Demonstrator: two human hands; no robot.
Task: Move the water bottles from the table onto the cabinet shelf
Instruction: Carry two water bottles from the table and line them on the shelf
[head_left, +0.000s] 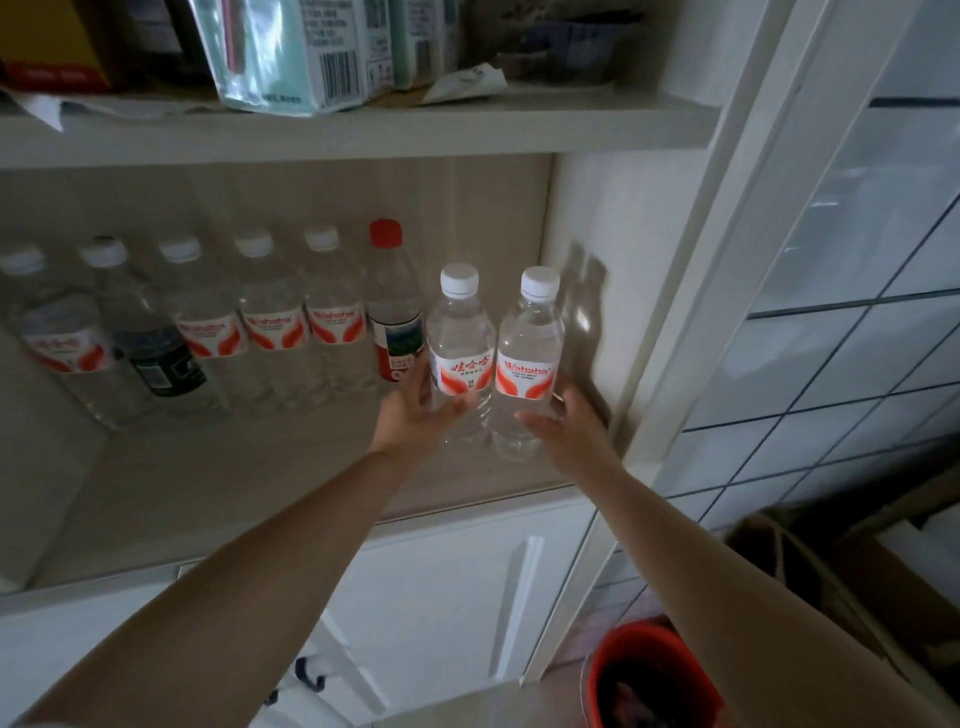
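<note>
- At the right end of the cabinet shelf (260, 483), two Wahaha water bottles stand side by side, touching or nearly so: the left bottle (460, 358) and the right bottle (530, 364), both upright with white caps.
- The left hand (415, 415) cups the left bottle low on its 9 o'clock side, fingers partly wrapped round it; the right hand (566, 426) does the same to the right bottle from 3 o'clock. Whether the bottles already rest on the board or hang just above it, I cannot tell.
- Risk: the pair stands nearer the front than the back row (218, 332), at 10 o'clock from it. A careless push back could knock the red-capped bottle (392, 312) beside the left bottle and topple its neighbours in turn.
- Risk: the cabinet side wall (587, 260) lies close at 3 o'clock; the right knuckles could catch it and tip the bottle.
- Risk: letting go before the bases sit flat would let them wobble, since thin ribbed plastic gives under the grip.
- Both bottles look clear, full, with red-and-white labels facing out.
</note>
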